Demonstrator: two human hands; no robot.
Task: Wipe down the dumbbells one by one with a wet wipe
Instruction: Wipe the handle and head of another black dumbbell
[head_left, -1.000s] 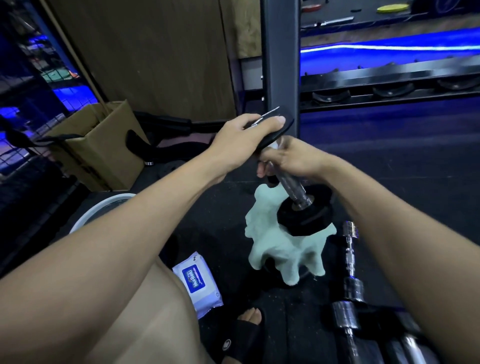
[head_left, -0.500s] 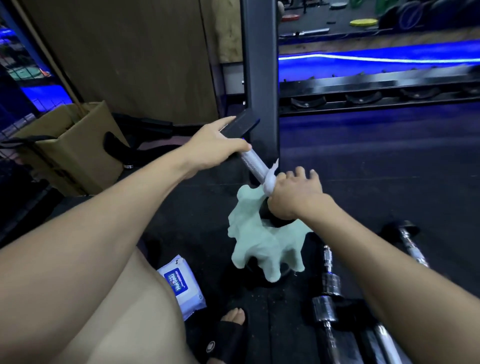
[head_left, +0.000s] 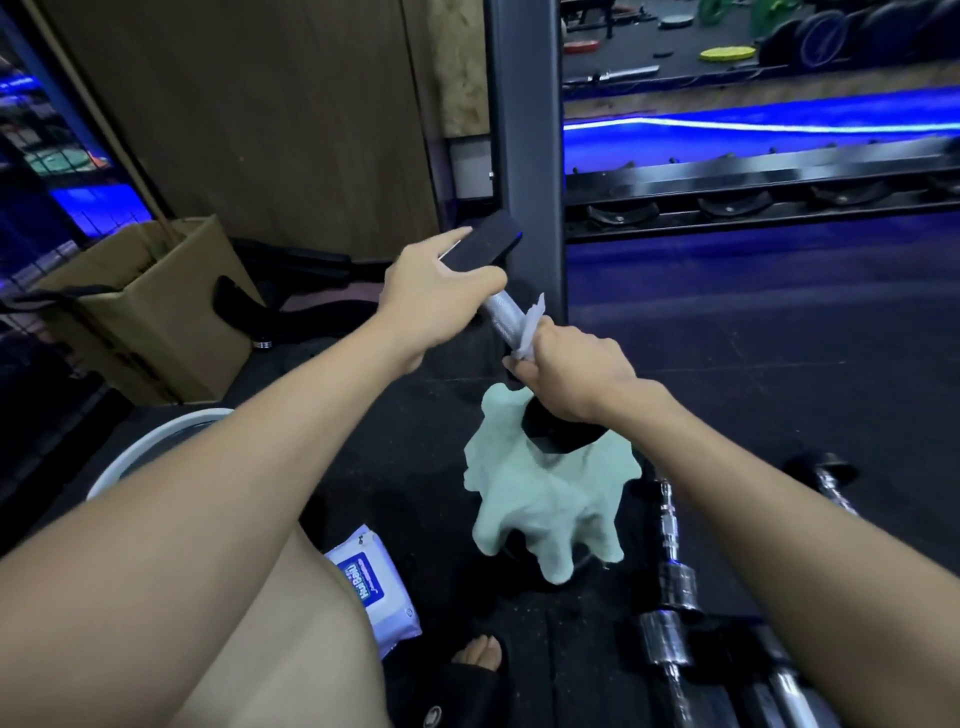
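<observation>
A dumbbell (head_left: 503, 316) with a silver handle and black heads stands tilted, its lower head (head_left: 558, 435) resting on a pale green cloth (head_left: 545, 499). My left hand (head_left: 434, 291) grips the upper black head. My right hand (head_left: 569, 371) is wrapped around the lower part of the handle with a white wet wipe (head_left: 530, 327) between fingers and metal; a corner of the wipe sticks up above my fist.
A wet wipe pack (head_left: 376, 587) lies on the black floor by my knee. More dumbbells (head_left: 670, 571) lie at the lower right. A cardboard box (head_left: 150, 312) stands at the left, a white bucket rim (head_left: 150, 447) beside my arm, a dark rack post (head_left: 524, 156) straight ahead.
My right hand has slid the wipe down the handle from near the top to the lower part. My left hand has kept hold of the upper head.
</observation>
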